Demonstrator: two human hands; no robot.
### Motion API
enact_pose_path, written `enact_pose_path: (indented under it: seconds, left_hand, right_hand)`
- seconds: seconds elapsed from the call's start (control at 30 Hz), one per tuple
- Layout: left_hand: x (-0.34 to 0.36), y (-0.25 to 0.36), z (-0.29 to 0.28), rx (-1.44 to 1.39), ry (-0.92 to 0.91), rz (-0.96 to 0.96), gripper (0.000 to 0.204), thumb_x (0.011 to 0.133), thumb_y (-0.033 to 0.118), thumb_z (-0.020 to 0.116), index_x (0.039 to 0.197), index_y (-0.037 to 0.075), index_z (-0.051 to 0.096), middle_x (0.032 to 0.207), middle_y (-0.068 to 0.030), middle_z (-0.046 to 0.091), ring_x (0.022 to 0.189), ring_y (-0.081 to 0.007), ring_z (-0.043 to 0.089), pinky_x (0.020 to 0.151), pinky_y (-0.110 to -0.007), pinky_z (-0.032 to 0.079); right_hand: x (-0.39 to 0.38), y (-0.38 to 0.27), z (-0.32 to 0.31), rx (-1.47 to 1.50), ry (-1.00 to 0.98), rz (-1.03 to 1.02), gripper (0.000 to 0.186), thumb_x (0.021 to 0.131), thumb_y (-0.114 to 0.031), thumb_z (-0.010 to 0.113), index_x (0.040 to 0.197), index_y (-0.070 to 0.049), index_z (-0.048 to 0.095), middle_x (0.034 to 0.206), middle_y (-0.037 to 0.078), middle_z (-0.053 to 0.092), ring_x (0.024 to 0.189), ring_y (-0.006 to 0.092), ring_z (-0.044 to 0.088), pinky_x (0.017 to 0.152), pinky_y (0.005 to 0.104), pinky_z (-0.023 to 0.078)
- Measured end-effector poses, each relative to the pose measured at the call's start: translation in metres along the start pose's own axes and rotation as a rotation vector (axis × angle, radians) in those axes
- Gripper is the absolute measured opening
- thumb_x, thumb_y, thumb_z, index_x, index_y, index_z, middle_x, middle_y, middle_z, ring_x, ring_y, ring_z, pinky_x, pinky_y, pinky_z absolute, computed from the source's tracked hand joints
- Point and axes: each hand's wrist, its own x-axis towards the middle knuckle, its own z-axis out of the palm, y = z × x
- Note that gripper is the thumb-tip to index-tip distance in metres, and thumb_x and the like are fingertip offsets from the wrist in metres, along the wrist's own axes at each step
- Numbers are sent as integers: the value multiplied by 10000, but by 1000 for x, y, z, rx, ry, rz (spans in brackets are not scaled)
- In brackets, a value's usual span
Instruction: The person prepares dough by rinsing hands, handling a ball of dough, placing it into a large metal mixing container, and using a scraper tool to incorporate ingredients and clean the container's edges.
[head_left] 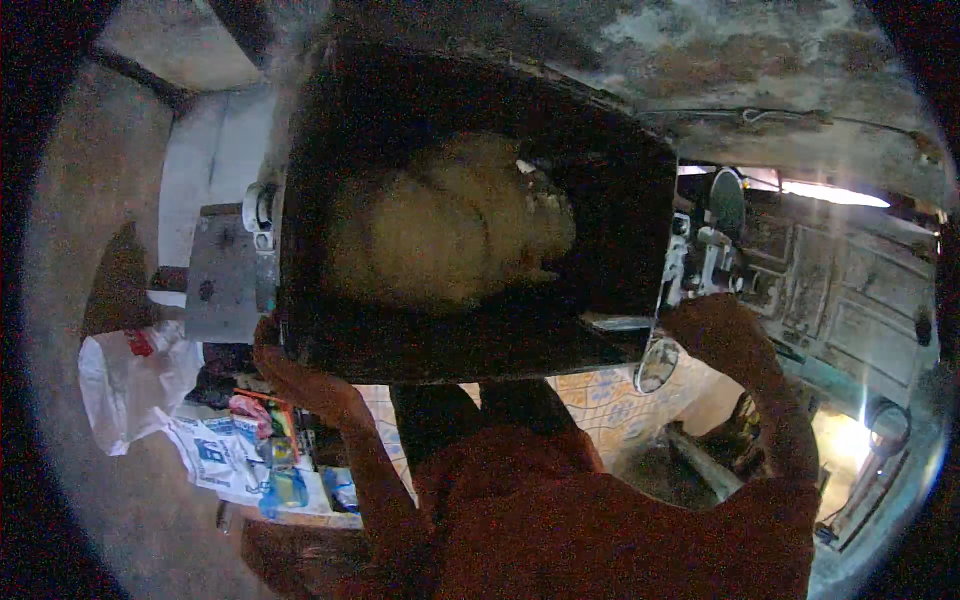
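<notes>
Dark rectangular panel (pixel 480 345), broad and box-like, occupying the space between and above my two hands, its lower edge tilted slightly across my lap. A blurred tan patch (pixel 440 235) shows within its dark face; whether this is an object inside or a reflection, I cannot tell. My left hand (pixel 305 378) lies at the panel's lower left corner, its fingers extending up along the edge; my right hand (pixel 712 325) is at the lower right corner, the fingers largely hidden. How tightly either of them is closed, I cannot tell. Just beside my right hand, toward the panel, is a small pale-rimmed disc (pixel 657 366); above that hand stand metal fittings (pixel 705 255) and a round dark disc (pixel 728 200). Farther to its right is a weathered panelled surface (pixel 850 270). Above my left hand is a flat grey board (pixel 225 280). To the left of the same hand hangs a white plastic bag (pixel 125 390), and below it lies a blue-and-white printed packet (pixel 220 460), near a crumpled pink item (pixel 252 412). Patterned tiles (pixel 610 400) appear below and between my hands.
</notes>
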Motion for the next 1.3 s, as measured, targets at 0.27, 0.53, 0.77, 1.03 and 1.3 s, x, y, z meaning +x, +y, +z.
enact_pose_path:
  seconds: [0.27,0.53,0.77,1.03,1.3]
  left_hand:
    - [-2,2,0,90,-4,-173,499,1017,381,333,1150,-17,603,1182,-158,581,1096,-300,563,979,-456,436]
    - [0,16,-1,31,9,-79,520,1029,375,303,1156,-35,597,1120,-169,606,1076,-311,563,980,-451,415]
    - [4,5,-9,102,-30,-100,624,1032,468,250,1230,-49,539,1188,-203,600,1131,-324,553,1034,-461,382]
    - [-11,15,-5,-576,-63,-380,675,1007,580,248,1510,130,248,1506,-173,348,1339,-329,402,1103,-505,342]
    - [-6,13,-27,-492,-148,-464,690,1002,584,280,1513,121,246,1490,-173,366,1355,-333,375,1126,-505,294]
  right_hand:
    - [42,-59,-40,199,-90,-180,168,925,-284,540,1019,-204,655,691,122,647,575,312,673,506,459,569]
    - [138,-143,-2,446,279,-502,159,832,-160,597,896,-86,723,809,158,703,708,319,716,609,459,605]
    - [205,-171,-38,16,212,-576,172,821,-152,610,855,-29,725,849,181,712,786,324,718,665,456,599]
    - [241,-255,-94,231,246,-483,229,834,-223,615,950,-58,724,856,183,711,789,338,715,646,499,577]
    - [64,-58,-94,-59,97,-164,176,838,-209,613,868,-64,707,767,158,696,705,348,709,634,519,577]
